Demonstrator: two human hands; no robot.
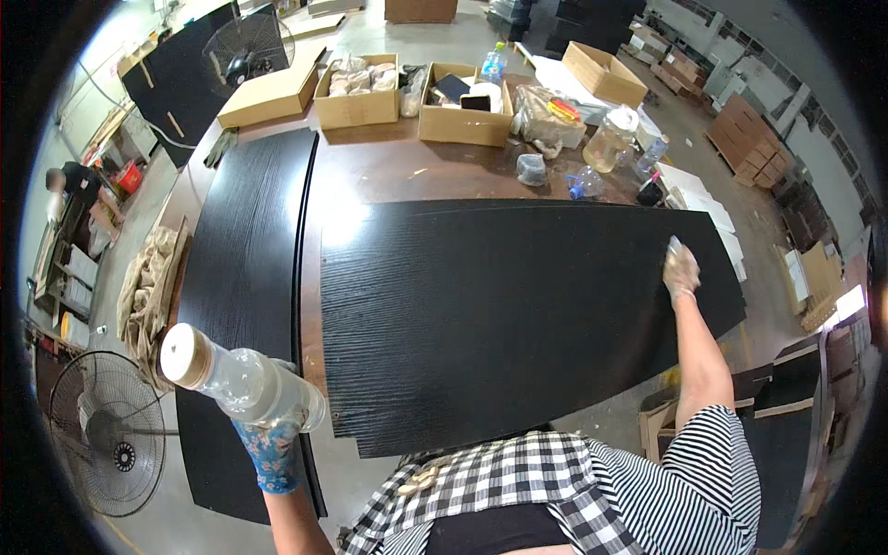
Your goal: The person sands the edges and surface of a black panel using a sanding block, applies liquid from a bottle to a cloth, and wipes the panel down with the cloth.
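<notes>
My left hand point(276, 453), in a blue flowered glove, is wrapped round a clear plastic bottle point(252, 384) with a white cap. The bottle is tilted, cap toward the left, above the edge of a stack of long black panels point(245, 231). A wide black wood-grain panel point(499, 305) lies flat in front of me. Near its right end, my right hand point(682, 270), in a pale, stained glove, rests on or just over the surface. Its fingers are pressed together around a small whitish thing that is too small to name.
Along the far edge of the brown table point(370, 171) stand open cartons point(462, 125), a large jar point(610, 141), small bottles and a plastic bag point(546, 120). Fans stand at the left, one a floor fan point(109, 435). A person point(81, 190) works at the far left.
</notes>
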